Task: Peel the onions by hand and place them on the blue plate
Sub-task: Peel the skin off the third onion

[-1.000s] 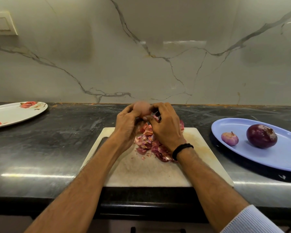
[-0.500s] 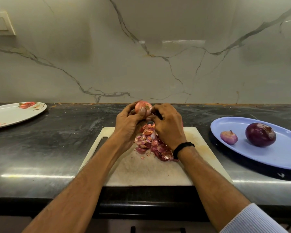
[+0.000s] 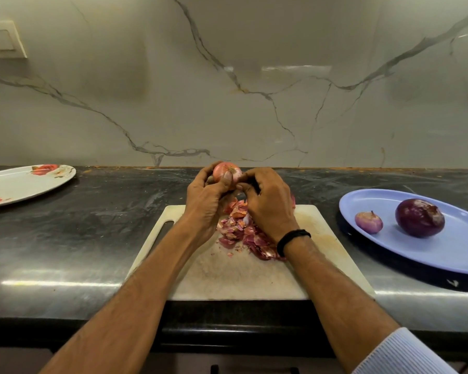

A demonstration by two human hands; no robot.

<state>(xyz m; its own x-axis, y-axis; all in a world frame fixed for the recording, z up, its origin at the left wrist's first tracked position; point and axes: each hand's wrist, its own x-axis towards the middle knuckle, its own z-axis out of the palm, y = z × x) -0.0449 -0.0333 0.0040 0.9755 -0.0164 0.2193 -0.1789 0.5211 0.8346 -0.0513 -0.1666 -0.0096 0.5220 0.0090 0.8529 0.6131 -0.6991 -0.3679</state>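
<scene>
**Onion (image 3: 227,171) turned in the hands over the board**

Turned since a second ago, the onion now shows streaked pink skin where it was a pale blur, and the left thumb lies across its front. It has barely shifted and is held above the far edge of the cutting board (image 3: 227,276).

The left hand (image 3: 204,202) grips the onion from the left and below, its fingers wrapped behind it. The right hand (image 3: 269,205) has its fingers curled in tight, with the tips against the onion's right side, just beside the left thumb. Whether they pinch a flap of skin cannot be told. A black wristband (image 3: 292,237) sits on the right wrist.

Under the hands, a heap of peels (image 3: 241,230), pink and purple, lies on the board, partly hidden by the right hand.

On the right, the blue plate (image 3: 443,256) holds two peeled onions, apart from each other. The small onion (image 3: 368,222) is pale purple and the large onion (image 3: 419,217) is dark purple and lies farther right.

On the left of the dark counter (image 3: 65,238), a white plate (image 3: 25,184) printed with red flowers is cut by the frame edge.
</scene>
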